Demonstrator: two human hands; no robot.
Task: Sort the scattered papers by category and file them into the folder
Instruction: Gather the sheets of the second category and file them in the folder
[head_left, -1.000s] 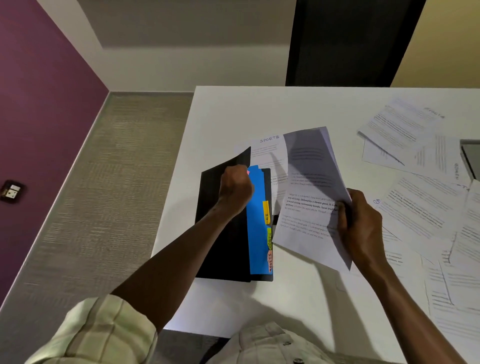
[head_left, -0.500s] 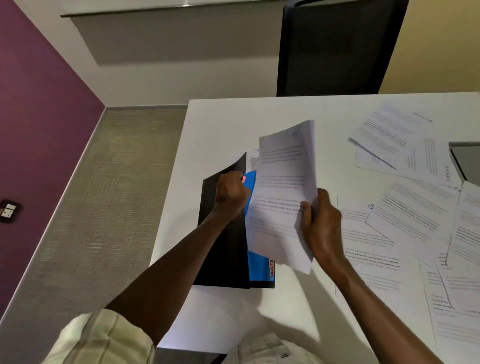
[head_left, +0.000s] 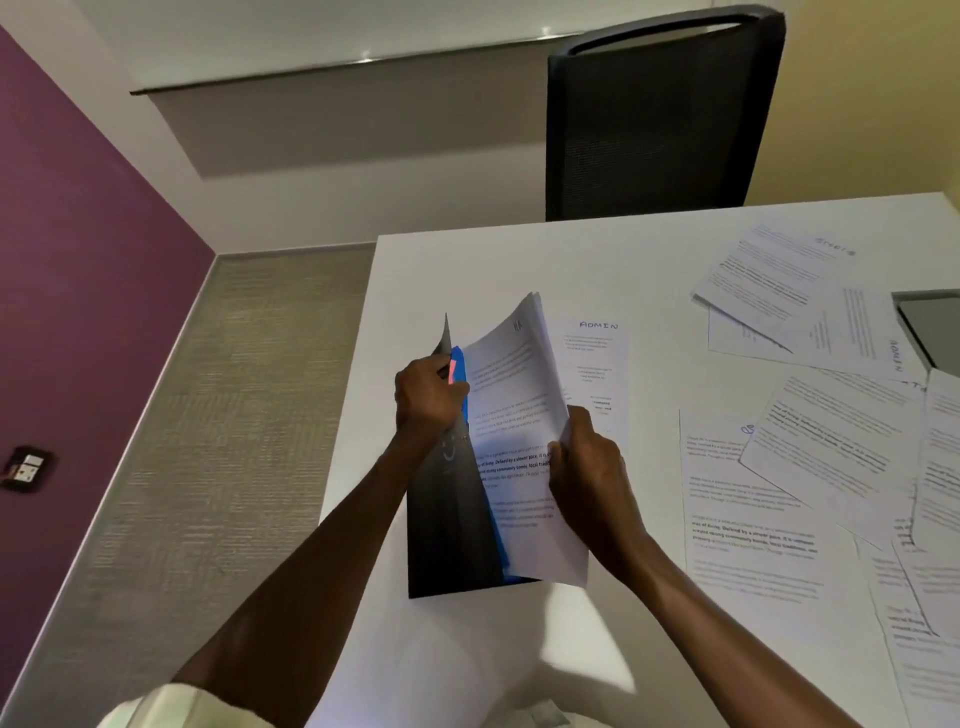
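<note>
Sheaf now slid against black folder.

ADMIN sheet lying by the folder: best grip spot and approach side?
Take the ADMIN sheet at its far right corner, coming from the right. It lies flat on the table; its left edge is tucked under the papers held by the right hand, so only the right and far edges look free.
</note>
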